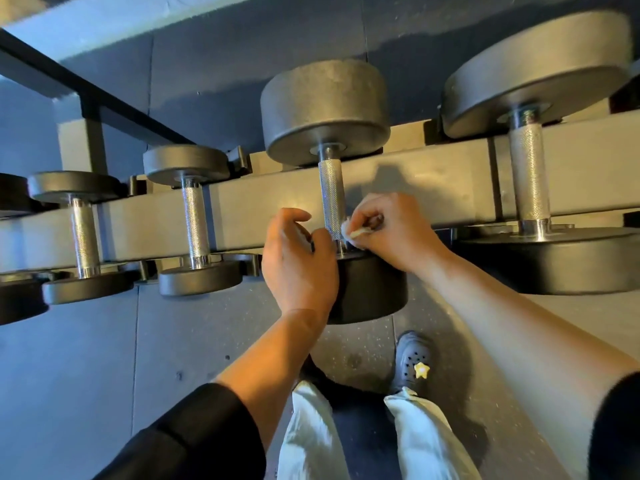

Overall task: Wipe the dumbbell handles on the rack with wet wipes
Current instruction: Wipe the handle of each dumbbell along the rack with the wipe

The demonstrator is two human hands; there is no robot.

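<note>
Grip: right hand pinching a wet wipe against the near end of a dumbbell handle whose long axis runs away from the person; left hand loosely curled just left, holding nothing visible.

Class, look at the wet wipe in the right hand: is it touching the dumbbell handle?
Touching. The head view shows the wet wipe, pinched in the right hand, pressed against the lower end of the knurled dumbbell handle, with no gap visible.
</note>
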